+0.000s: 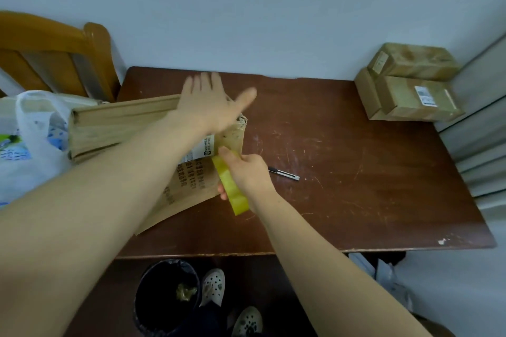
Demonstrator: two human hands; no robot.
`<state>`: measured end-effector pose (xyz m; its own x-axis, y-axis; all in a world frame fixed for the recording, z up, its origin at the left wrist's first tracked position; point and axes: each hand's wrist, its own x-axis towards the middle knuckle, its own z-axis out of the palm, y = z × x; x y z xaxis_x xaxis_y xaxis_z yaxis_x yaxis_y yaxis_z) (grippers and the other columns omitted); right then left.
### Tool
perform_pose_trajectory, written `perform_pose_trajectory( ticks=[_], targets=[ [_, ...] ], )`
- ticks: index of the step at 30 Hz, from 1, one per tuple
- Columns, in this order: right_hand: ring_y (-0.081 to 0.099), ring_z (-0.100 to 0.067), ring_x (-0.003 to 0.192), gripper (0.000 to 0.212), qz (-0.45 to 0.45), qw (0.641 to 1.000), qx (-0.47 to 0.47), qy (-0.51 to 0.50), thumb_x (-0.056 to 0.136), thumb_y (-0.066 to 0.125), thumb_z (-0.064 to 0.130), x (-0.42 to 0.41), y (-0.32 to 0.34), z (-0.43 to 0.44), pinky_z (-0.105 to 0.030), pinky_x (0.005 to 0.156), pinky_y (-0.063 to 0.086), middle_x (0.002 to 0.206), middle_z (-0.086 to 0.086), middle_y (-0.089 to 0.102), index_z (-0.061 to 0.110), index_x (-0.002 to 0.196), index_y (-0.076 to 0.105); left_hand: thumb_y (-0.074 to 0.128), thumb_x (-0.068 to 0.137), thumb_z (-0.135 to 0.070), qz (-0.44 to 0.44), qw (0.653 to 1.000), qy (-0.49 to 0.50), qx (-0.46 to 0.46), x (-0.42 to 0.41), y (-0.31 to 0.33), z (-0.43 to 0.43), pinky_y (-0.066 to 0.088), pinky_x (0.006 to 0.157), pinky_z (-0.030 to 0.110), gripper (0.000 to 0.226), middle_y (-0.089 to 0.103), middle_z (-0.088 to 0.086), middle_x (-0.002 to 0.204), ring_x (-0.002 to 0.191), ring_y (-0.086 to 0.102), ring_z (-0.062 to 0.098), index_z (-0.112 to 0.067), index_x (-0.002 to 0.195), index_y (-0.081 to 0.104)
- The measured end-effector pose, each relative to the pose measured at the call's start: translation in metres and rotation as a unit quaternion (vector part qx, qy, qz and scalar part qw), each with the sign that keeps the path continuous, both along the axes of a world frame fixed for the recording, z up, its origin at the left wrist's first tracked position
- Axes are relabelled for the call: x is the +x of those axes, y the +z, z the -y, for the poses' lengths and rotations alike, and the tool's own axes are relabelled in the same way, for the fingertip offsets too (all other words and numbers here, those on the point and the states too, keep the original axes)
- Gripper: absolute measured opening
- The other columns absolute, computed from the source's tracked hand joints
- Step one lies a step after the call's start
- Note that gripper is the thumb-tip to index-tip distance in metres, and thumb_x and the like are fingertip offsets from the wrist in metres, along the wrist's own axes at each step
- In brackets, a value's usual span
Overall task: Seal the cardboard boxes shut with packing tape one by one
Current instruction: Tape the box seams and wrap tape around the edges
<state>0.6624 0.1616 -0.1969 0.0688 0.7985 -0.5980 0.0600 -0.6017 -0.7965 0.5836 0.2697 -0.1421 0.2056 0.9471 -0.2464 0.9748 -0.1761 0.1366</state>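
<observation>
Left forearm spans the cardboard box; left hand, fingers straight, hovers over its far end. Right hand grips the tape roll against the box's right edge, on the table.

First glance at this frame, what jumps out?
The left hand is spread open over a long cardboard box at the left of the table, while the right hand grips a roll of yellow packing tape at the box's right side. A stack of smaller cardboard boxes sits in the far right corner; a utility knife lies just right of the right hand.
</observation>
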Motion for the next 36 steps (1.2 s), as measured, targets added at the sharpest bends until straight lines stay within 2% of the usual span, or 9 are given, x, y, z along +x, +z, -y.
perform_pose_trajectory(
  ticks=[4, 8, 13, 17, 22, 27, 29, 32, 36],
  targets=[
    [0.057, -0.022, 0.037, 0.038, -0.007, 1.000, -0.008, -0.015, 0.088, 0.059, 0.047, 0.006, -0.001, 0.000, -0.028, 0.046, 0.048, 0.048, -0.007, 0.062, 0.010, 0.084, 0.057, -0.007, 0.066, -0.089, -0.068, 0.997, -0.012, -0.019, 0.010, -0.013, 0.005, 0.009, 0.119, 0.046, 0.125, 0.022, 0.023, 0.154, 0.143, 0.020, 0.034, 0.002, 0.151, 0.005],
    [0.058, -0.022, 0.040, 0.037, -0.016, 1.000, -0.007, 0.001, 0.088, 0.059, 0.050, 0.003, 0.000, -0.001, -0.032, 0.052, 0.052, 0.050, -0.007, 0.063, 0.013, 0.086, 0.056, -0.018, 0.046, -0.096, -0.053, 0.997, -0.026, -0.038, 0.003, -0.012, -0.002, 0.004, 0.119, 0.047, 0.145, 0.011, 0.021, 0.158, 0.146, 0.011, 0.034, 0.001, 0.151, 0.001],
    [0.057, -0.019, 0.038, 0.047, -0.021, 0.999, -0.022, 0.018, 0.090, 0.056, 0.052, 0.005, 0.010, 0.002, -0.024, 0.047, 0.048, 0.052, -0.007, 0.063, 0.008, 0.106, 0.057, 0.029, 0.025, -0.105, -0.095, 0.981, -0.097, -0.138, -0.018, 0.002, -0.014, 0.000, 0.116, 0.054, 0.162, -0.010, 0.014, 0.160, 0.147, -0.004, 0.031, -0.011, 0.150, -0.016],
    [0.054, -0.020, 0.037, 0.031, -0.101, 0.995, -0.014, 0.020, 0.089, 0.057, 0.034, 0.008, 0.025, 0.010, -0.021, 0.043, 0.045, 0.049, -0.009, 0.059, 0.003, 0.085, 0.060, 0.048, 0.044, -0.088, -0.074, 0.979, -0.119, -0.146, -0.043, 0.011, -0.019, 0.025, 0.109, 0.044, 0.140, 0.016, 0.008, 0.159, 0.142, 0.024, 0.030, -0.019, 0.153, -0.005],
    [0.057, -0.023, 0.048, 0.017, -0.165, 0.983, 0.035, 0.068, 0.084, 0.052, 0.018, 0.008, 0.041, 0.020, -0.028, 0.054, 0.051, 0.060, -0.013, 0.064, 0.002, 0.085, 0.059, 0.056, 0.063, -0.075, 0.064, 0.956, -0.075, -0.275, -0.068, 0.003, -0.031, 0.031, 0.098, 0.025, 0.105, 0.045, -0.003, 0.145, 0.123, 0.047, 0.014, -0.019, 0.149, 0.033],
    [0.057, -0.019, 0.045, 0.022, -0.111, 0.989, 0.085, 0.045, 0.092, 0.061, 0.023, -0.008, 0.032, -0.004, -0.025, 0.046, 0.050, 0.061, -0.015, 0.064, 0.002, 0.085, 0.061, 0.053, 0.077, -0.064, 0.135, 0.967, -0.045, -0.212, -0.081, -0.028, -0.025, 0.048, 0.083, 0.033, 0.051, 0.071, 0.002, 0.100, 0.094, 0.065, 0.019, -0.023, 0.100, 0.071],
    [0.058, -0.021, 0.048, 0.035, -0.067, 0.993, 0.089, 0.039, 0.092, 0.063, 0.031, -0.020, 0.024, -0.026, -0.031, 0.049, 0.052, 0.067, -0.021, 0.063, -0.004, 0.085, 0.060, 0.053, 0.095, -0.039, 0.100, 0.986, -0.048, -0.122, -0.085, -0.042, -0.023, 0.045, 0.094, 0.038, 0.036, 0.064, 0.009, 0.124, 0.113, 0.058, 0.026, -0.020, 0.125, 0.063],
    [0.058, -0.028, 0.063, 0.054, 0.013, 0.994, 0.096, 0.055, 0.089, 0.065, 0.040, -0.038, 0.013, -0.051, -0.054, 0.072, 0.053, 0.076, -0.025, 0.062, -0.014, 0.087, 0.061, 0.051, 0.092, -0.013, 0.130, 0.990, 0.016, -0.052, -0.091, -0.062, 0.008, 0.036, 0.105, 0.042, 0.059, 0.049, 0.013, 0.142, 0.130, 0.044, 0.033, -0.024, 0.148, 0.034],
    [0.049, -0.029, 0.062, 0.047, 0.046, 0.990, 0.108, 0.072, 0.084, 0.065, 0.050, -0.048, 0.008, -0.069, -0.046, 0.065, 0.047, 0.072, -0.022, 0.053, 0.003, 0.084, 0.064, 0.052, 0.077, -0.042, 0.242, 0.960, 0.133, -0.035, -0.090, -0.084, 0.087, 0.020, 0.116, 0.047, 0.089, 0.034, 0.013, 0.149, 0.140, 0.025, 0.034, -0.011, 0.151, 0.014]
  ],
)
